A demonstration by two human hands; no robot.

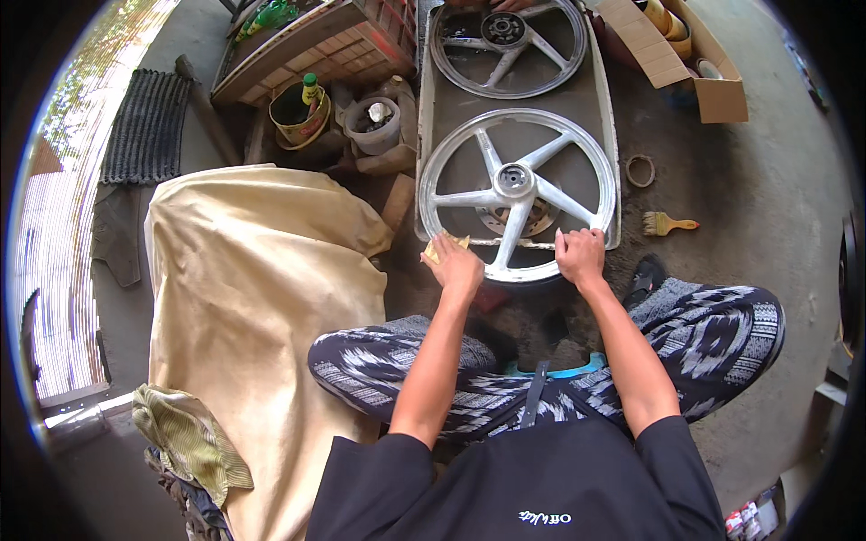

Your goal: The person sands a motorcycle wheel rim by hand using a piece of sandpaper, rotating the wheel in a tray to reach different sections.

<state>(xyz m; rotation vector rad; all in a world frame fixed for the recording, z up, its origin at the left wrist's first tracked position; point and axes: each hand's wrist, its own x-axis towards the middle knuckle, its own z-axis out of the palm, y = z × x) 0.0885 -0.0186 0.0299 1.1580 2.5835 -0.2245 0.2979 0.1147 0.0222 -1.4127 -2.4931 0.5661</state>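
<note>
A silver-white spoked motorcycle wheel [515, 179] lies flat across the near end of a shallow tray [616, 216]. My left hand [457, 270] presses a folded yellow piece of sandpaper [433, 251] to the rim at its near left; the fingers cover part of the sheet. On the near right of the same rim, my right hand [580, 256] is closed around the edge, its thumb on the near side. Beneath the spokes a brake disc [541, 218] shows in part.
Beyond lies a darker, dirty wheel [502, 31], with another person's hands at its far edge. A paintbrush [669, 224] and a ring [640, 170] lie right of the tray. Buckets [374, 135] stand left, near a tan cloth cover [262, 243]. A cardboard box [722, 100] sits far right.
</note>
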